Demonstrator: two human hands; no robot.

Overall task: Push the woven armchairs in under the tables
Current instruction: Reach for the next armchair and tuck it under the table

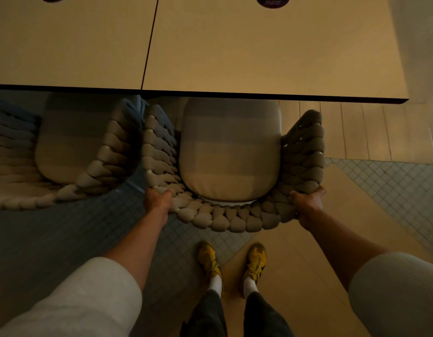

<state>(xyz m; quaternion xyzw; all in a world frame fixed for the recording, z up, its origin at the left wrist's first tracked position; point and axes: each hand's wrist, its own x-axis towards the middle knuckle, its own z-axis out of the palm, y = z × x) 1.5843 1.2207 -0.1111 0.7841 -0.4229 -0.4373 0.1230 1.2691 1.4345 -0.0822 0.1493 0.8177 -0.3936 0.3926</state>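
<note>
Seen from above, a woven armchair (234, 166) fills the middle of the frame, its curved back and arms built from thick, puffy grey-beige cords braided into rounded, pebble-like knots. A smooth, pale seat cushion (230, 152) with rounded corners sits inside the shell; its front end is tucked under the edge of the desk (271, 57), while the back rim lies lower in the frame, still clear of it. The left hand (158, 199) is closed over the braided rim at the back left corner of the chair, fingers wrapped onto the weave. The right hand (307, 200) grips the rim at the back right corner in the same way, thumb side up against the cords. Both bare forearms run down to light, soft-looking sleeves at the lower corners.

The desk spans the upper part of the frame as a flat, matte, tan slab with a thin dark edge; a narrow dark seam divides it from a second desk (64, 40) to the left. A dark round sticker (272, 1) sits at the top edge. A second woven armchair (72, 152) of the same braided make stands at middle left, just beside the first, its cushion also partly under the desk edge.

Below, yellow sneakers (232, 261) with white socks stand on a floor (64, 239) of small square blue-grey tiles meeting smooth tan panels.
</note>
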